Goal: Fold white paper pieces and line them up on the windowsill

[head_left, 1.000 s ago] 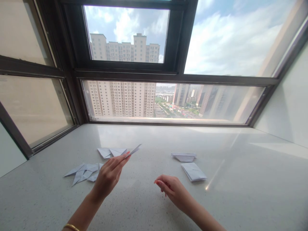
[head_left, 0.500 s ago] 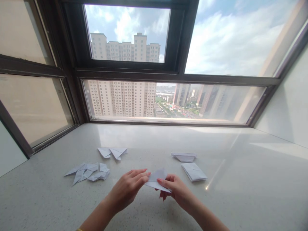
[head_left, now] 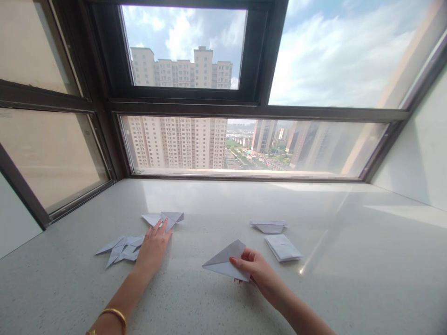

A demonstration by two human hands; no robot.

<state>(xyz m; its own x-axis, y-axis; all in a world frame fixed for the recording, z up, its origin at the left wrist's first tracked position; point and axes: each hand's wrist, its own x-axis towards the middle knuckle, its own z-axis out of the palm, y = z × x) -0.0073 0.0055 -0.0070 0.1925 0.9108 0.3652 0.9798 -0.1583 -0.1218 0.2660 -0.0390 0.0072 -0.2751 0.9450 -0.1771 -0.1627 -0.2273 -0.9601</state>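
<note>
Apart, left hand (head_left: 154, 243), right hand (head_left: 252, 267) gripping paper (head_left: 226, 259) edge.

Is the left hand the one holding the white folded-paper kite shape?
No, the right hand pinches the white folded-paper kite shape, thumb on top.

Kite-shaped paper (head_left: 223, 261): white and folded, narrow tip to the left, broad end in the right hand (head_left: 260, 272), thumb on top and fingers beneath; a fold line runs from the tip toward the thumb, the upper part greyer than the lower.
Right-hand triangular piece (head_left: 175, 217): white folded paper on the speckled surface (head_left: 314, 298), long edge away from the viewer, partly covered by fingertips of the left hand (head_left: 153, 244).
Left-hand triangular piece (head_left: 150, 218): white, just beside it, partly hidden by those fingers.
</note>
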